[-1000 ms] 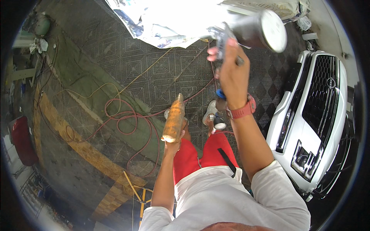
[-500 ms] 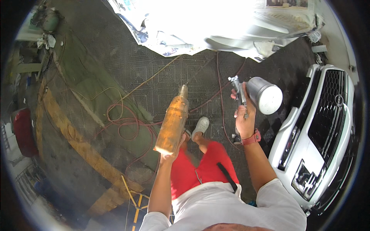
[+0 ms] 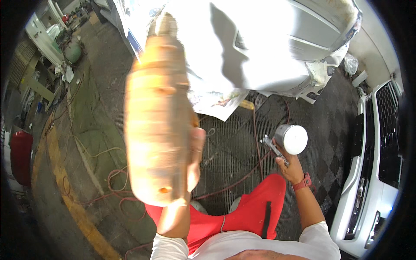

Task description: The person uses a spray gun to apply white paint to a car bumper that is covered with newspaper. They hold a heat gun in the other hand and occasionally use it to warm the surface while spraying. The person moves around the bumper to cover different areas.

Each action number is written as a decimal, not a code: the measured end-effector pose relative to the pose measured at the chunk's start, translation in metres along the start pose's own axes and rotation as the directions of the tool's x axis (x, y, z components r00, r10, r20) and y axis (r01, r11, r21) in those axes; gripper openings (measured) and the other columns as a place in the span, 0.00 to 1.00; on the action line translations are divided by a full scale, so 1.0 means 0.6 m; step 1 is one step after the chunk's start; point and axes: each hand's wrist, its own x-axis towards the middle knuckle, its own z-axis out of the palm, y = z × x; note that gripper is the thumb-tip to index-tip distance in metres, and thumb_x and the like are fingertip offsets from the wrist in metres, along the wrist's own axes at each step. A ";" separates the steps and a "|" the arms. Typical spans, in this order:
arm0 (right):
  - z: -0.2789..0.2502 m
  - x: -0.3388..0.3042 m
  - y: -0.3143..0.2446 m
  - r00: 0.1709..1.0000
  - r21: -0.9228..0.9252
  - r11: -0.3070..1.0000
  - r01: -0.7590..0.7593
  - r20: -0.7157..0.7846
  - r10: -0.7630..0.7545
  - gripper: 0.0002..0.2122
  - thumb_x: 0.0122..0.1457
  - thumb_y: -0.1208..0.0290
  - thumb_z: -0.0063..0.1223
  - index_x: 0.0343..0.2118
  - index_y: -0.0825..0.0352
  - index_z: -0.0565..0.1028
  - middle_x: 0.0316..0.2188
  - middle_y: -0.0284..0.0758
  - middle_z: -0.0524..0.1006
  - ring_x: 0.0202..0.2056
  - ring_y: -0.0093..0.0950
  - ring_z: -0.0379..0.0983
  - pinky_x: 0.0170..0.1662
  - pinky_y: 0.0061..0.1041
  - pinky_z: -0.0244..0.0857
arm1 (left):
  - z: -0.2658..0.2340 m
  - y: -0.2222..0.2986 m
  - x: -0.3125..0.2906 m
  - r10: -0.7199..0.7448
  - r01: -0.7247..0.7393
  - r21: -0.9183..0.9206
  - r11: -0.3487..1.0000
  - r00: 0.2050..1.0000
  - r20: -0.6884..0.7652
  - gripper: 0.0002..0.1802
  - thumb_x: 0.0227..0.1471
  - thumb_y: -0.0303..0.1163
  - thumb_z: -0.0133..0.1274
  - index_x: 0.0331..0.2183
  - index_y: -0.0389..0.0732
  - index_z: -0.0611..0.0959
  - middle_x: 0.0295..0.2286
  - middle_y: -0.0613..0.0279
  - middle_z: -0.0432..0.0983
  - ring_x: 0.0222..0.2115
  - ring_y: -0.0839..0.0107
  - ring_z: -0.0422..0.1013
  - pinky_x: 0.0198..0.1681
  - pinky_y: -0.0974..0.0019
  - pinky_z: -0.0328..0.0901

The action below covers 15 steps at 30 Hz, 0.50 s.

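While the left hand (image 3: 196, 160) is wrapped around an orange-stained bottle (image 3: 158, 117), its fingers along the right side, the bottle's blurred long axis runs almost straight away from the person, its narrow end overlapping the edge of the white vehicle body (image 3: 303, 30) in view, though contact cannot be told; lower and well to the right, the right hand (image 3: 292, 167) grasps a spray gun (image 3: 275, 151), nozzle angled up-left toward that body
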 end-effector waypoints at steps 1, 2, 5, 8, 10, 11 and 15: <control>0.003 0.001 0.003 0.998 -0.004 0.998 0.057 -0.032 -0.057 0.26 0.68 0.58 0.53 0.66 0.63 0.70 0.63 0.49 0.72 0.65 0.50 0.66 0.68 0.41 0.57 | 0.004 -0.020 -0.005 0.006 -0.006 0.009 1.000 0.998 0.059 0.14 0.61 0.28 0.60 0.48 0.40 0.76 0.35 0.63 0.76 0.35 0.73 0.72 0.44 0.60 0.72; 0.014 -0.003 0.012 0.999 0.032 0.999 0.041 -0.031 -0.040 0.26 0.68 0.59 0.53 0.66 0.64 0.70 0.62 0.49 0.73 0.64 0.50 0.67 0.67 0.40 0.58 | 0.001 -0.030 -0.016 0.003 -0.007 0.030 1.000 0.994 0.110 0.15 0.61 0.29 0.60 0.49 0.40 0.76 0.36 0.63 0.76 0.36 0.73 0.72 0.44 0.60 0.72; 0.048 -0.026 0.046 0.999 0.114 0.993 -0.018 -0.038 0.022 0.25 0.68 0.60 0.54 0.64 0.66 0.71 0.59 0.51 0.76 0.62 0.50 0.70 0.65 0.39 0.61 | -0.003 -0.071 -0.040 -0.010 -0.005 0.067 0.998 0.973 0.229 0.19 0.60 0.32 0.62 0.50 0.40 0.77 0.39 0.63 0.78 0.39 0.73 0.73 0.45 0.61 0.72; 0.075 -0.060 0.062 0.991 0.124 0.984 -0.127 -0.022 0.131 0.24 0.68 0.61 0.53 0.63 0.68 0.72 0.57 0.52 0.77 0.61 0.50 0.72 0.65 0.39 0.62 | -0.016 -0.087 -0.053 -0.068 0.041 0.097 0.994 0.953 0.296 0.22 0.59 0.34 0.64 0.52 0.40 0.78 0.42 0.62 0.79 0.42 0.72 0.74 0.47 0.62 0.72; 0.090 -0.080 0.057 0.974 0.123 0.966 -0.227 0.028 0.225 0.24 0.68 0.62 0.53 0.62 0.69 0.72 0.57 0.54 0.77 0.61 0.51 0.72 0.64 0.39 0.63 | -0.024 -0.083 -0.050 -0.109 0.070 0.141 0.988 0.952 0.286 0.24 0.58 0.36 0.66 0.53 0.40 0.78 0.44 0.62 0.79 0.44 0.72 0.75 0.48 0.62 0.72; 0.097 -0.093 0.059 0.968 0.112 0.962 -0.249 0.017 0.249 0.24 0.68 0.61 0.53 0.61 0.72 0.73 0.55 0.55 0.77 0.59 0.52 0.73 0.62 0.39 0.65 | -0.029 -0.078 -0.047 -0.129 0.092 0.152 0.984 0.957 0.259 0.26 0.58 0.37 0.66 0.54 0.40 0.78 0.45 0.62 0.80 0.45 0.72 0.75 0.48 0.62 0.72; 0.129 -0.122 0.059 0.980 0.032 0.982 -0.185 -0.063 0.187 0.24 0.69 0.59 0.51 0.60 0.73 0.73 0.50 0.57 0.79 0.51 0.57 0.77 0.57 0.37 0.69 | -0.039 -0.077 -0.017 0.073 -0.073 -0.196 0.978 0.997 -0.004 0.14 0.59 0.29 0.64 0.45 0.38 0.81 0.34 0.64 0.79 0.33 0.73 0.74 0.39 0.65 0.72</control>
